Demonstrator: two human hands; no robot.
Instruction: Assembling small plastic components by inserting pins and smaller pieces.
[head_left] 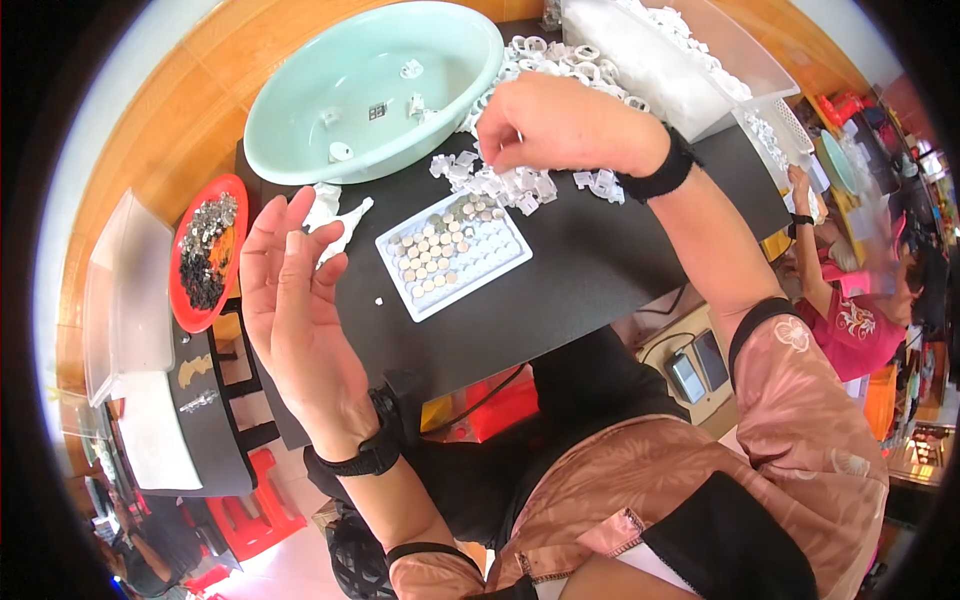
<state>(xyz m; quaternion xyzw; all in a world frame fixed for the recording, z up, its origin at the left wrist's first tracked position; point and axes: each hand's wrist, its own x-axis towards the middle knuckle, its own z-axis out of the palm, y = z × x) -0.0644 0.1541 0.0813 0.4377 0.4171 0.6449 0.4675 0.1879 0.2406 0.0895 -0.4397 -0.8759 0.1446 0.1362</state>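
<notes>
My right hand (560,122) is over a pile of small white and clear plastic pieces (500,182), fingers curled together in a pinch. Whatever it grips, if anything, is hidden. To the left, my left hand (295,290) hovers by the table edge, palm turned up, fingers loosely bent and apart, with nothing seen in it. Between the hands lies a white tray (487,287) with rows of round hollows, many filled with small silvery discs (432,256). Beyond the pile is a heap of white ring-shaped parts (585,62).
A large pale green basin (290,125) with a few small parts stands at the back left. Left of it, a red plate (240,230) holds metal and black bits. A clear bin (690,125) of white parts is at the back right. Another person (845,310) sits at right.
</notes>
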